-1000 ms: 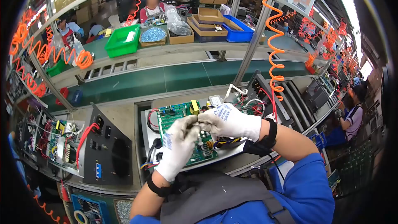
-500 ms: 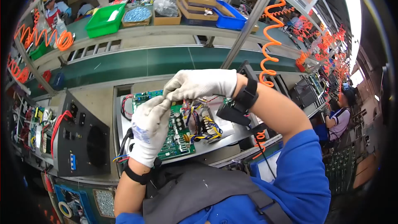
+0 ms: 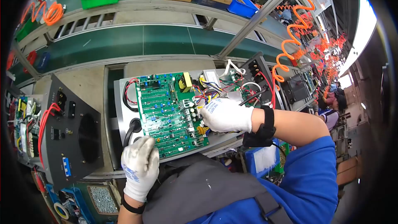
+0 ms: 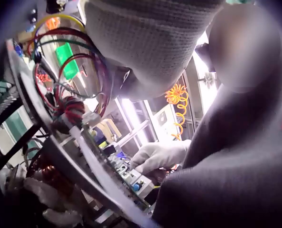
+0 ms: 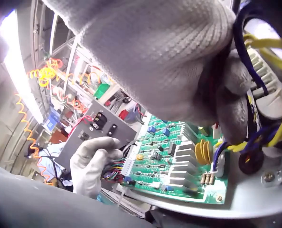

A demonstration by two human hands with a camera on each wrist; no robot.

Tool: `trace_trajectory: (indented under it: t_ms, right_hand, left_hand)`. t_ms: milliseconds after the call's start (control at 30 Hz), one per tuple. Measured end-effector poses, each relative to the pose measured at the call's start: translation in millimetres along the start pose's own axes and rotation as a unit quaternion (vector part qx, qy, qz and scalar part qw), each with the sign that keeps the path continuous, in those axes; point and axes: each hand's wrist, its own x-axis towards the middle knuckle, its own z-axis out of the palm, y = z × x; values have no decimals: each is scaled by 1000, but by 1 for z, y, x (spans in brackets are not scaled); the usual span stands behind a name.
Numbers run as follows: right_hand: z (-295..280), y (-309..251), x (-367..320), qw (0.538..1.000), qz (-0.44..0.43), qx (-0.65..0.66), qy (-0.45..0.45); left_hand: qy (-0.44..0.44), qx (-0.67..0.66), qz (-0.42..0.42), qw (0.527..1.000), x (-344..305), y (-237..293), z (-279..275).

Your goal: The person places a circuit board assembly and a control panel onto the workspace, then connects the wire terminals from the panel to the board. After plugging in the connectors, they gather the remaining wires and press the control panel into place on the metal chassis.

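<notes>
Green circuit board [image 3: 168, 114]: flat on metal tray [image 3: 119, 99], bench centre, in front of the person. L hand [image 3: 140, 166]: at board's near-left corner, fingers curled round coloured wire bundle [image 5: 113, 168]. R hand [image 3: 226, 115]: at board's right edge, fingers bent into yellow-blue leads [image 5: 262, 137]; pinching or not, can't tell. Chg: 0.5 s ago both hands met above board, fingertips together; now apart, low. Judged: work has moved to wiring at board edges. Black panel [image 3: 76, 128] to left.
</notes>
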Motion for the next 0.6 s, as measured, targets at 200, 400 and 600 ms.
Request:
trace_trajectory:
  t_ms: [200,400,600]
  right_hand:
    - [-28,-22,9,990,83,16,-111]
    - [-16,-23,8,991,105,9,-86]
    - [0,-22,13,988,126,-4,-93]
  left_hand:
    - [-57,3,31,998,-3,-20,8]
    - [-79,-50,43,995,5,-29,7]
    - [-102,-53,30,993,6,-31,8]
